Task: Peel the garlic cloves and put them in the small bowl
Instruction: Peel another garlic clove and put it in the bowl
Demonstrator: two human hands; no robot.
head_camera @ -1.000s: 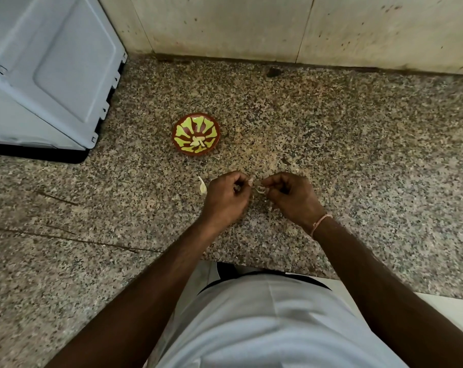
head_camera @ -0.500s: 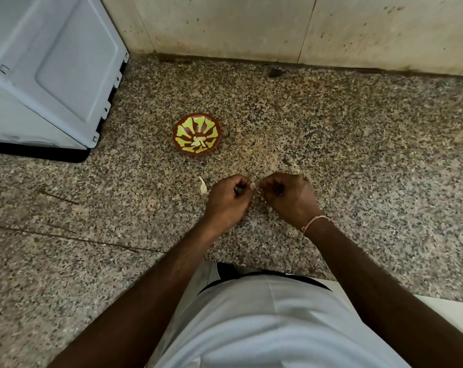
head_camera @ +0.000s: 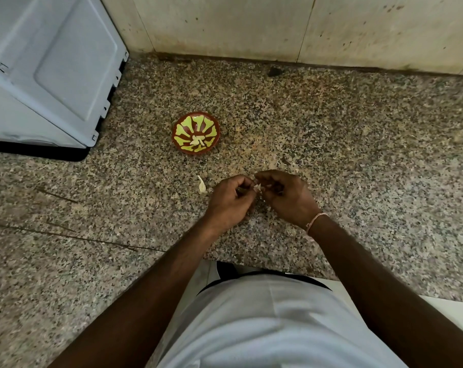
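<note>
Right hand has closed onto left hand (clove between).

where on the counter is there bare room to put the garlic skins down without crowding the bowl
Bare granite countertop runs wide to the right of the small bowl, up to the wall. Another open stretch lies at lower left, below the white appliance. It is crowded between the bowl and the left hand and right hand, where a loose garlic clove lies.

A home kitchen, by the look of it: a speckled granite counter meets a stained tiled wall at the top, with a white appliance at upper left.
</note>
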